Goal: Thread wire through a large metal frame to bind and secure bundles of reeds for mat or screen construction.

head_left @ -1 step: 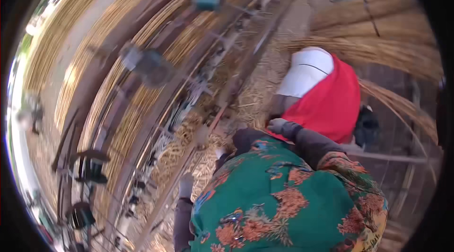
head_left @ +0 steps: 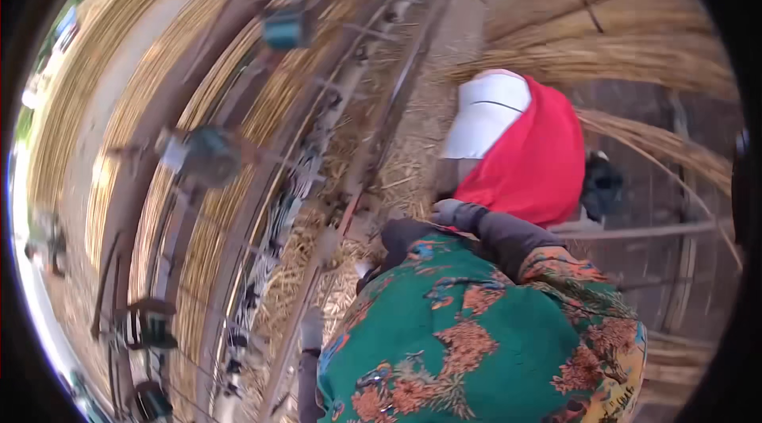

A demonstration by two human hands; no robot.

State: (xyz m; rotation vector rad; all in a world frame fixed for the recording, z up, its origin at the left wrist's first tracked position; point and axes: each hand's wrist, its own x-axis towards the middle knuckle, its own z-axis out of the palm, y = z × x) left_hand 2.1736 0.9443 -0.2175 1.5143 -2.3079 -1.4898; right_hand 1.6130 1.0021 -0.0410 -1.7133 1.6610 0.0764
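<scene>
Wearing a grey glove, my right hand [head_left: 451, 211] is raised over my lap, its fingers looking curled; what they hold, if anything, is hidden. It lies beside the lower edge of a red head cloth [head_left: 524, 153], worn with a white visor [head_left: 490, 109] by a person bent over in front. My left hand [head_left: 311, 329], in grey too, is down at the left next to a long rail [head_left: 321, 260]; blur hides its fingers. Between my arms spreads a green garment with orange flowers [head_left: 468, 328]. A dark clothed bulge [head_left: 405, 234] shows past its upper edge.
Long rows of straw-coloured reeds [head_left: 151, 129] run diagonally at the left across brown beams. Teal cylinders [head_left: 210, 155] stand along them. Loose straw [head_left: 294, 280] covers ground beside the rail. Bundled reeds [head_left: 611, 58] lie at the far right, above a brown slatted surface [head_left: 659, 137].
The whole picture has shifted, with the frame, cylinders and red head cloth slightly further left. My left hand sits a little lower in view; my right hand stays by the cloth.
</scene>
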